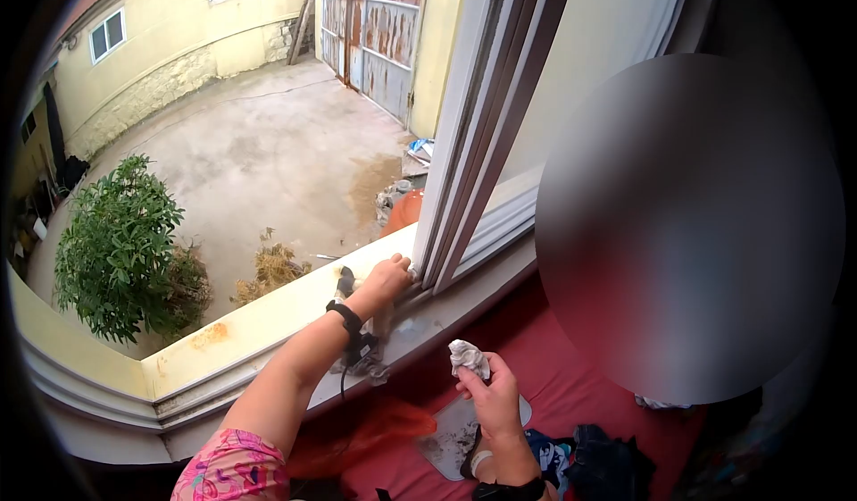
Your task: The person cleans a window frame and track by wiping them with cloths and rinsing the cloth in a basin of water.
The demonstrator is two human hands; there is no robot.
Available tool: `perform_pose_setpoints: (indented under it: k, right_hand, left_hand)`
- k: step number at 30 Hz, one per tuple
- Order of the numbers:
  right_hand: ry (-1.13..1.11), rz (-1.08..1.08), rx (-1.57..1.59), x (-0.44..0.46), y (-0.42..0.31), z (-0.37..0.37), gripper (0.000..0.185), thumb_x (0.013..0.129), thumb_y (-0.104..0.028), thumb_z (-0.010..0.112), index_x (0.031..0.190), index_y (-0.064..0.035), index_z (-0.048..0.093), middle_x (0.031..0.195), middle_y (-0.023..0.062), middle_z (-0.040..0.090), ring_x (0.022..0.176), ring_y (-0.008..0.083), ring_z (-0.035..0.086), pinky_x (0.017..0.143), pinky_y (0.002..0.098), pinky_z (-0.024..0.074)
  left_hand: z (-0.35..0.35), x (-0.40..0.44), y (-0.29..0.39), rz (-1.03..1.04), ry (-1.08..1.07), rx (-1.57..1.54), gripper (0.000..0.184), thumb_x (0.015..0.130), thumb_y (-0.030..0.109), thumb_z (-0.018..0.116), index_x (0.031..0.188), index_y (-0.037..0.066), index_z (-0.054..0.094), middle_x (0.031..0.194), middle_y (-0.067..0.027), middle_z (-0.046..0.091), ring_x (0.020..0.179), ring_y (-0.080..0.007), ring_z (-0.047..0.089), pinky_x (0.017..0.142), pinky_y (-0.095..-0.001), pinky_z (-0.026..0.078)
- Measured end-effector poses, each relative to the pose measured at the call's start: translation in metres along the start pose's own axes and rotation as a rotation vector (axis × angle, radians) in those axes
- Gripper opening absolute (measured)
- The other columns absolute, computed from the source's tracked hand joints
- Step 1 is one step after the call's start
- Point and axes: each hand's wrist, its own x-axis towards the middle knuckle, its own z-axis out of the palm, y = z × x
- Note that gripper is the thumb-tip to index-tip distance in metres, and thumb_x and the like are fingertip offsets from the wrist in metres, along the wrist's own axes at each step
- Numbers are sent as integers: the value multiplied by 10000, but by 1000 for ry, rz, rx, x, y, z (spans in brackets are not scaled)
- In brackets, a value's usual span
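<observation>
My left hand [387, 284] reaches across the sill to the lower corner of the sliding window frame [453, 135]. Its fingers are closed against the frame, with a small whitish bit at their tips that I cannot make out. Lower and to the right, my right hand [495, 400] pinches a crumpled, greyish-white rag [469, 359] between thumb and fingers. Beneath my left wrist, a dark object with a cord [364, 351] and some crumpled grey material [370, 373] lie on the inner sill [415, 331].
Red fabric [571, 367] covers the surface inside, bearing a grey dirt-smeared sheet or tray [446, 438] and dark clothes [607, 461]. Orange-red netting [384, 434] lies below the sill. Outside are a concrete yard [250, 144], a green bush [120, 242] and a rusty gate [375, 28]. A blurred area hides the right.
</observation>
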Motion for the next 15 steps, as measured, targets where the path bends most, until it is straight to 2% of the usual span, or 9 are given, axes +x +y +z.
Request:
perform_pose_setpoints:
  k: [3,5,9,12,14,15]
  right_hand:
    - [12,7,10,-2,0,-2,136,819,-54,609,946,-20,573,805,25,620,645,70,565,553,202,436]
    - [38,39,-16,-5,1,-2,137,819,-52,609,948,-21,573,809,27,620,645,71,564,555,202,436]
    - [27,32,1,-4,8,1,144,816,-58,614,950,-24,574,810,26,620,643,72,565,551,203,436]
    - [-12,37,25,-7,9,7,145,810,-64,623,943,-27,576,808,23,620,645,71,565,550,203,434]
    - [-15,41,-30,-9,8,11,142,805,-67,628,933,-30,579,802,20,619,643,70,562,551,201,433]
    - [-25,44,-26,-11,8,12,142,805,-67,628,933,-30,579,802,20,619,643,70,562,551,201,433]
  left_hand:
    - [17,5,5,39,16,88,118,736,165,539,721,110,643,786,-44,534,824,-210,527,668,-332,460]
    - [14,0,11,-52,-41,136,121,712,152,555,705,111,669,841,-23,565,869,-196,533,697,-302,470]
    - [7,-3,7,-36,-68,47,127,719,149,550,697,100,665,831,-29,576,866,-203,534,686,-326,471]
    - [-4,-26,3,-42,-114,60,133,723,152,551,728,84,664,821,-42,581,860,-211,535,678,-334,476]
    - [-21,-51,-5,3,-227,30,166,767,145,542,866,95,666,836,-46,564,867,-228,530,680,-337,483]
    - [-29,-66,-8,-4,-232,36,166,767,145,542,866,95,666,836,-46,564,867,-228,530,680,-337,483]
